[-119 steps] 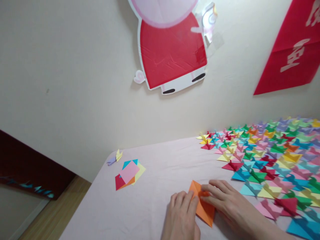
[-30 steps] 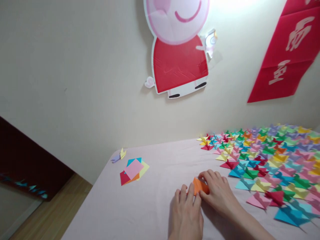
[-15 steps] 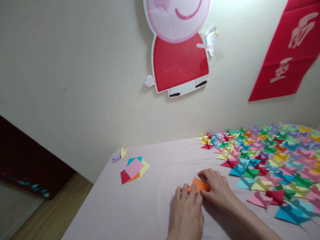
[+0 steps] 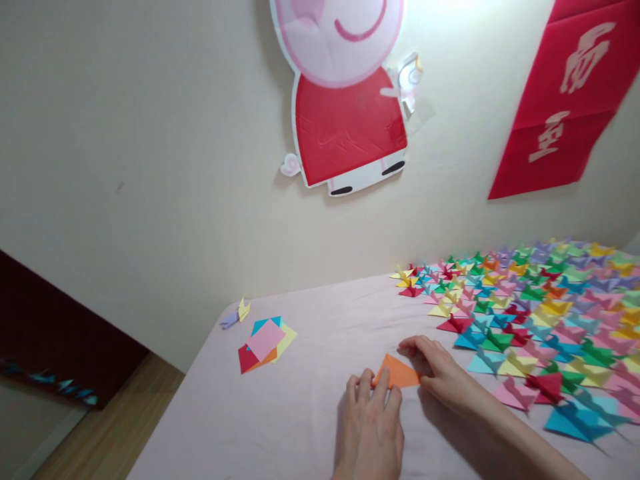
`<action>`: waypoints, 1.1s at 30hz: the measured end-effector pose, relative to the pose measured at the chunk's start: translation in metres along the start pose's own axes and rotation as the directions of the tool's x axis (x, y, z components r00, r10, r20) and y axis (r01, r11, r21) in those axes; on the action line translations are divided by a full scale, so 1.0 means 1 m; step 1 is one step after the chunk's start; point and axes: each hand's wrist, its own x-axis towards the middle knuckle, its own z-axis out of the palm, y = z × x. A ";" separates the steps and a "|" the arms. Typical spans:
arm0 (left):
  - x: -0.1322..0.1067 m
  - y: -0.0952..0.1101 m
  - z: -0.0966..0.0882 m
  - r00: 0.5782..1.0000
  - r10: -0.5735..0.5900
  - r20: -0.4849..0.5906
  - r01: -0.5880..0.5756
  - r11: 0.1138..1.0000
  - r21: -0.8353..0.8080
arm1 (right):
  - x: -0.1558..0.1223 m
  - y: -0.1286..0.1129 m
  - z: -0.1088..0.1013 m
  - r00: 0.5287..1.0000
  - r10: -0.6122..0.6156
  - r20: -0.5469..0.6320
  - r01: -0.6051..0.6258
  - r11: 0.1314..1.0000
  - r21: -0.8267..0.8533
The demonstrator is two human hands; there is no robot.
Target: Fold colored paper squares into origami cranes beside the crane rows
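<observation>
Two bare hands, apart from each other. Left hand [image 4: 371,420], fingers spread flat, fingertips pinning the near left edge of the small orange folded-paper triangle [image 4: 401,373]. Right hand [image 4: 443,370] curves around the far right side, thumb and index finger parted; can't tell if the thumb touches the right corner.

Change: four seconds ago the orange piece was larger; now it's smaller and more compact. In the last half second the right fingers drew back right, baring more of its face. My read: a fold is down, left hand holding it.

Paper looks matte, crisp-edged, flat on the wrinkled pale pink cloth [image 4: 300,420].

Right: dense rows of multicoloured folded-paper birds [image 4: 518,335], pointed wings, heads up. Left: loose fanned stack of coloured square paper sheets [image 4: 265,341], pink on top. Far left corner: pale yellow folded-paper piece [image 4: 243,310] and lilac folded-paper piece [image 4: 230,321], side by side.
</observation>
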 end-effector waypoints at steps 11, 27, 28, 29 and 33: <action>0.018 0.005 0.001 0.979 -0.204 -0.029 0.189 0.944 -0.270 | -0.011 -0.024 0.003 0.989 -0.046 -0.141 0.046 0.999 -0.009; 0.042 0.007 -0.012 0.904 -0.408 0.126 0.427 0.869 -0.251 | -0.015 -0.027 0.008 0.993 -0.059 -0.099 0.044 0.988 -0.151; 0.040 0.006 -0.012 0.910 -0.401 0.109 0.415 0.872 -0.258 | -0.014 -0.028 0.008 0.994 -0.057 -0.097 0.042 0.987 -0.153; 0.039 0.005 -0.012 0.915 -0.393 0.091 0.403 0.875 -0.267 | -0.014 -0.028 0.007 0.994 -0.056 -0.095 0.041 0.987 -0.154; 0.036 0.000 -0.010 0.927 -0.373 0.052 0.371 0.880 -0.297 | -0.015 -0.028 0.007 0.995 -0.055 -0.087 0.040 0.986 -0.159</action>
